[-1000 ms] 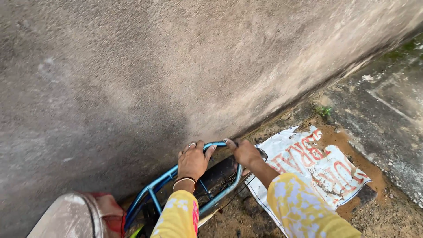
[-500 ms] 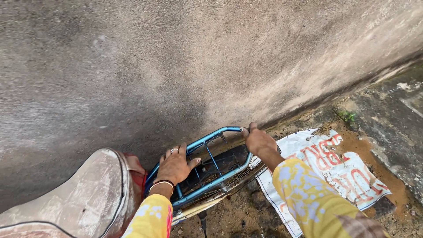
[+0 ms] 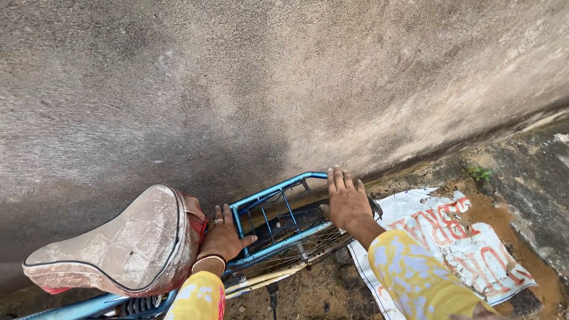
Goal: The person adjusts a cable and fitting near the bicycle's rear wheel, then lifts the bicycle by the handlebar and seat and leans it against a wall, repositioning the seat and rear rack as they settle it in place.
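Note:
A blue bicycle stands close against a rough grey wall. Its blue rear carrier rack (image 3: 278,195) lies under both my hands. My left hand (image 3: 223,234), with a ring and a bangle, grips the front end of the rack just behind the worn, dusty saddle (image 3: 121,243). My right hand (image 3: 347,201) rests flat on the rack's rear end, fingers stretched toward the wall. Both arms wear yellow patterned sleeves. The rear wheel (image 3: 296,246) shows through the rack bars.
The concrete wall (image 3: 267,83) fills the upper view. A crumpled white printed sack (image 3: 456,237) with red lettering lies on muddy ground to the right. Cracked pavement (image 3: 533,178) and a small green weed (image 3: 479,173) sit beyond it.
The view has shifted so the saddle is fully in sight. My left hand slid forward along the rack toward the saddle. My right hand went from gripping the rear bar to lying flat.

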